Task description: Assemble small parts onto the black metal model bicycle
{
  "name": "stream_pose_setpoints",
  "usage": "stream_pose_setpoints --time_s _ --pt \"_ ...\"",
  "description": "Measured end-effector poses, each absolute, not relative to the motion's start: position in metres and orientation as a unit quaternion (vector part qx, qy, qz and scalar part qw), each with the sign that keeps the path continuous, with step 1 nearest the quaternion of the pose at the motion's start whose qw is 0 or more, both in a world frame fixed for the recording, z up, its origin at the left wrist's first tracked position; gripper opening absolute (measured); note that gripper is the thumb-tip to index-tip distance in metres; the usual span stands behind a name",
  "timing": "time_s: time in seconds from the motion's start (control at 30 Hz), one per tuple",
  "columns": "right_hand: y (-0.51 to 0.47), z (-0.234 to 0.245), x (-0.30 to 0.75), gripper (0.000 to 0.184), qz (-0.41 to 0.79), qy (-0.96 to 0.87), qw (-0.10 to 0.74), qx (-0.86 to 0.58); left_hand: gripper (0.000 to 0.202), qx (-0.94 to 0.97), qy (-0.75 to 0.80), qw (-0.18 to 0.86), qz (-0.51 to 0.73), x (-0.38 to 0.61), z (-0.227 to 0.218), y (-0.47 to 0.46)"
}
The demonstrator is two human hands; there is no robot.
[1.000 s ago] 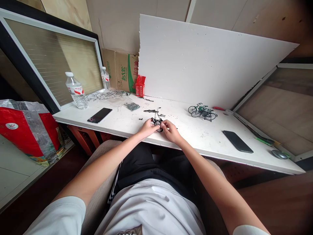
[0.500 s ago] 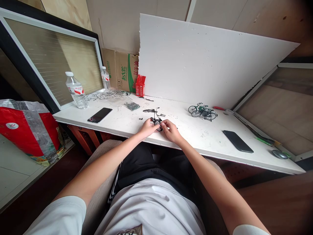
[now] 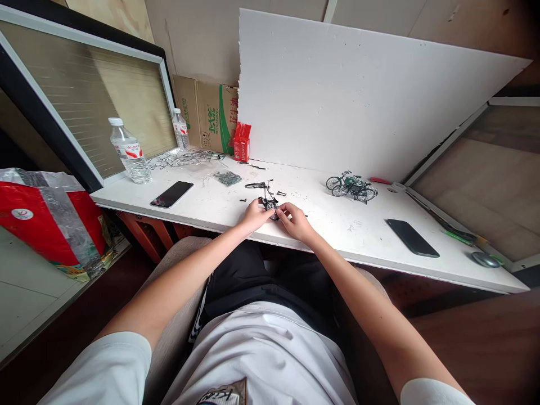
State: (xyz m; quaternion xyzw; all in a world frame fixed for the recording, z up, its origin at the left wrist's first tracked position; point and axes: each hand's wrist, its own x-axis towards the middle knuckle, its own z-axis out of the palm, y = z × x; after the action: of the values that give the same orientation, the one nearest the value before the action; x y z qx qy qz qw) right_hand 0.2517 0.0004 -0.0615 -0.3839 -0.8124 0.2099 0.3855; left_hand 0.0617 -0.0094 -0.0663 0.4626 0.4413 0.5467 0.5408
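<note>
A small black model bicycle point(image 3: 269, 197) is held over the front part of the white table, one wheel pointing away from me and the other between my hands. My left hand point(image 3: 255, 216) grips it from the left, thumb near the closer wheel. With thumb and index finger pinched, my right hand point(image 3: 294, 220) touches the right side of that wheel; any tiny part between these fingertips is too small to make out. Small dark pieces point(image 3: 281, 193) lie just beyond the hands, and a little black part point(image 3: 243, 200) lies to the left.
Finished model bicycles point(image 3: 352, 187) stand at the right. Phones lie at left point(image 3: 172, 194) and right point(image 3: 412, 237). A bagged part set point(image 3: 228, 178), loose frames point(image 3: 189, 159), a water bottle point(image 3: 130, 152) and a red box point(image 3: 242, 142) are farther back. A white board point(image 3: 358, 95) leans behind.
The camera view has shifted slightly. Both hands stay at the model bicycle, and the right fingers have moved a little against the near wheel.
</note>
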Motion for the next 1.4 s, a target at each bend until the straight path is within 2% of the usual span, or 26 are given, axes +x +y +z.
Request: stream_pose_setpoints --time_s 0.37,0.73,1.4 --pt "0.0011 -0.0623 0.2518 0.038 0.214 -0.815 0.378 -0.385 0.039 0.466 0.445 0.541 0.540 0.0619 -0.0600 -0.0141" --pt "-0.0003 -0.0614 0.2522 0.036 0.208 -0.820 0.370 -0.384 0.048 0.467 0.443 0.536 0.546 0.0615 -0.0623 -0.0134" --pt "-0.0011 -0.0606 0.2513 0.035 0.198 -0.824 0.364 -0.388 0.047 0.502 0.467 0.499 0.529 0.0596 -0.0695 -0.0078"
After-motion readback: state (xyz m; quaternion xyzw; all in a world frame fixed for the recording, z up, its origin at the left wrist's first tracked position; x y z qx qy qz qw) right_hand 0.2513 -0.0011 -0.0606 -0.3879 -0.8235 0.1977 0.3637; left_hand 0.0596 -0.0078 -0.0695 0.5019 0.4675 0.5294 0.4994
